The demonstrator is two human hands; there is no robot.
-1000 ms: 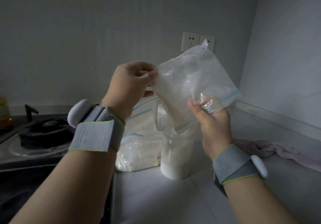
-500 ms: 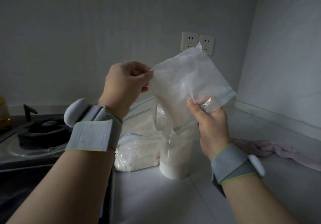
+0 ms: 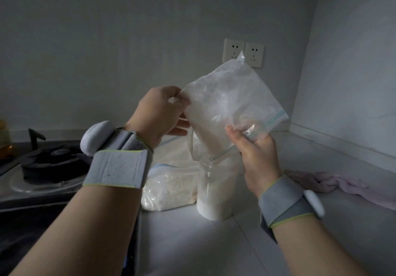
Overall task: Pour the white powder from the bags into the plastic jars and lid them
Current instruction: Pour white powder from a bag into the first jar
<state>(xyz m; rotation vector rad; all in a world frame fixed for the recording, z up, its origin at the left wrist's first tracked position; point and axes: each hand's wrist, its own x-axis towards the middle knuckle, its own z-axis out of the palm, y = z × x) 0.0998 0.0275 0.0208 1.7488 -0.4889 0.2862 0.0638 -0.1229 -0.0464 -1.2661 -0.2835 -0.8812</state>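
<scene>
A clear zip bag [image 3: 227, 102] with a little white powder hangs upside down and tilted, its zip mouth over the open plastic jar [image 3: 216, 192]. The jar stands on the counter, mostly full of white powder. My left hand [image 3: 159, 115] pinches the bag's upper left edge. My right hand [image 3: 256, 149] grips the bag near its zip strip, just right of the jar's mouth. Behind and left of the jar lie further bags of white powder [image 3: 171, 183]. No lid is in view.
A gas stove [image 3: 42, 168] sits at the left, with a yellowish bottle [image 3: 4, 138] at the far left edge. A pink cloth [image 3: 342, 183] lies on the grey counter [image 3: 214, 243] at the right. Two wall sockets [image 3: 243, 54] are behind the bag.
Both hands and the bag have shifted slightly; the bag's top corner is a little lower against the sockets. The grips are unchanged.
</scene>
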